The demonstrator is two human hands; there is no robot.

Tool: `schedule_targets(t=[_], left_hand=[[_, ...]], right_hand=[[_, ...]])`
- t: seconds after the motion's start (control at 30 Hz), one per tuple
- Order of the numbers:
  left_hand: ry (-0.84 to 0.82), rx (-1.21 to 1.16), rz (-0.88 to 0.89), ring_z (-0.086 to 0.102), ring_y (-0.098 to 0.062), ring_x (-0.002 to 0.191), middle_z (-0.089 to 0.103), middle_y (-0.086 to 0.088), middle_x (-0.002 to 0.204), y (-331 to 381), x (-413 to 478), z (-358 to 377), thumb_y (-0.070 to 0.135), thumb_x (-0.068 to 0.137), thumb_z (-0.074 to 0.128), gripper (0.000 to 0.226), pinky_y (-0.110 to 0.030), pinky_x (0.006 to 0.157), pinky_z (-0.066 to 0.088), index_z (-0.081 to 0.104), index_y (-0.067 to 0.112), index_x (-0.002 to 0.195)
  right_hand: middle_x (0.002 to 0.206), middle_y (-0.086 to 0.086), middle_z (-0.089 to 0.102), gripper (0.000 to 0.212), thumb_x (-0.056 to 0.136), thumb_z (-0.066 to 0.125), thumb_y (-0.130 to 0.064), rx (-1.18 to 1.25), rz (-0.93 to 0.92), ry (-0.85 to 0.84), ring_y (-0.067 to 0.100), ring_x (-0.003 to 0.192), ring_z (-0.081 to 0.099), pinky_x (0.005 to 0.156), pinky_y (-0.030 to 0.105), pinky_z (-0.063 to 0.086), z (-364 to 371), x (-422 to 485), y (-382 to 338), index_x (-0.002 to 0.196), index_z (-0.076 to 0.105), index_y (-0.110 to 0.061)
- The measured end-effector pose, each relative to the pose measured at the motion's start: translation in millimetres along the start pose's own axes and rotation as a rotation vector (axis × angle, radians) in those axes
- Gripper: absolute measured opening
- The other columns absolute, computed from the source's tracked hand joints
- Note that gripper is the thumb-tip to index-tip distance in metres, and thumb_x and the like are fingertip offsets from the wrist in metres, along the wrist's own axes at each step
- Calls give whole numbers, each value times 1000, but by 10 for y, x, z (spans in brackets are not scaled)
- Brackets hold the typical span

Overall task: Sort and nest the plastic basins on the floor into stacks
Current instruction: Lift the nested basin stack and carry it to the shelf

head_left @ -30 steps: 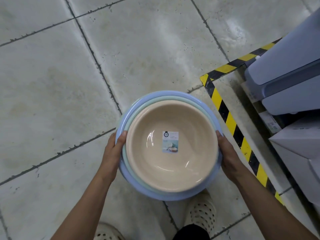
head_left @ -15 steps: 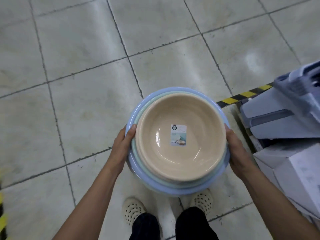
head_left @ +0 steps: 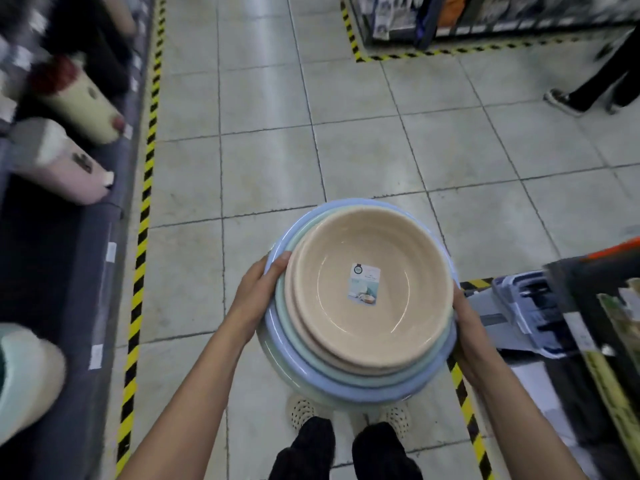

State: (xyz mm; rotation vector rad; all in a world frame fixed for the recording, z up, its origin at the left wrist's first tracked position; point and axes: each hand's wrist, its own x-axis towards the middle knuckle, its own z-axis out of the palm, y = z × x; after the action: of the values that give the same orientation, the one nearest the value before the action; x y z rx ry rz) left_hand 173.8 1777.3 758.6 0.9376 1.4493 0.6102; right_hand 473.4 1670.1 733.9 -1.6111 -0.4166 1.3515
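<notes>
I hold a nested stack of plastic basins in the air above my feet. A beige basin (head_left: 398,317) with a small label in its bottom sits on top. A pale green basin (head_left: 284,299) lies under it, and a blue basin (head_left: 363,389) is lower still. My left hand (head_left: 258,289) grips the stack's left rim with the thumb over the blue edge. My right hand (head_left: 467,327) clasps the right side of the stack.
A dark low shelf (head_left: 62,271) with plush toys runs along the left behind yellow-black floor tape (head_left: 142,220). Grey-blue plastic goods (head_left: 519,306) and a rack stand at the right. Another person's legs (head_left: 588,88) are at the far right. Tiled floor stretches ahead.
The view has risen and swung forward, showing the aisle, shelves and a person ahead. The basin stack stays in both hands, tilted slightly to the right.
</notes>
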Motion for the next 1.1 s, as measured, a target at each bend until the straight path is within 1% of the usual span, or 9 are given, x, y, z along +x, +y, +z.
schedule_targets(t=[0.07,0.13,0.2,0.3,0.57,0.7,0.8,0.97,1.1], left_hand=[[24,-34,17,73,-6,94,77,14,100,219,-261,-234,57,91,60,25,-34,90,54,74,40,102],[47,-80,33,73,-9,96,78,11,102,326,-448,-451,59,90,59,29,-37,91,54,74,38,104],[91,-132,25,74,-10,95,78,9,102,372,-547,-640,61,89,59,34,-37,90,55,74,36,106],[181,-222,-23,74,-11,93,78,9,100,404,-545,-891,62,87,61,36,-39,91,55,74,35,107],[286,-355,-29,73,-18,101,78,2,107,709,14,-1503,62,89,57,43,-40,90,55,73,30,114],[432,-426,-13,72,-16,103,76,4,111,893,408,-1832,67,88,57,49,-43,94,55,69,33,121],[566,-510,-16,70,-13,108,74,8,117,1025,614,-2085,66,89,55,51,-45,102,51,65,35,128],[864,-686,-27,71,-6,102,75,13,113,1135,740,-2391,61,92,54,42,-38,94,52,68,38,124],[1019,-799,-42,71,-7,103,75,12,114,1046,853,-2718,63,93,51,43,-38,93,52,66,39,125]], right_hand=[[80,-12,78,45,75,60,-60,-21,0,16,3,76,73,58,17,56,251,-212,-316,104,68,-27],[66,-14,74,29,91,57,-52,-60,-4,31,3,63,70,52,17,52,467,-318,-575,94,68,-25],[77,-11,78,26,96,56,-47,-120,-18,40,8,71,73,62,24,53,667,-364,-785,97,71,-27],[98,-6,79,34,92,59,-55,-210,-47,-40,10,88,75,79,34,53,1003,-331,-1071,108,74,-29],[107,-4,78,50,84,59,-67,-391,-66,-244,16,100,73,97,43,53,2122,450,-1770,115,73,-29],[106,-6,78,43,87,57,-63,-513,-81,-403,15,101,73,99,44,52,2899,1127,-2156,113,74,-32],[109,-9,77,45,85,57,-67,-652,-86,-567,14,103,72,100,45,52,3633,1579,-2452,115,72,-36],[108,-6,77,47,86,54,-70,-836,-98,-849,17,102,73,96,47,54,4955,2057,-2659,115,72,-37],[104,-4,78,37,93,54,-58,-904,-82,-1012,17,98,74,94,45,54,5953,2214,-2527,112,74,-32]])
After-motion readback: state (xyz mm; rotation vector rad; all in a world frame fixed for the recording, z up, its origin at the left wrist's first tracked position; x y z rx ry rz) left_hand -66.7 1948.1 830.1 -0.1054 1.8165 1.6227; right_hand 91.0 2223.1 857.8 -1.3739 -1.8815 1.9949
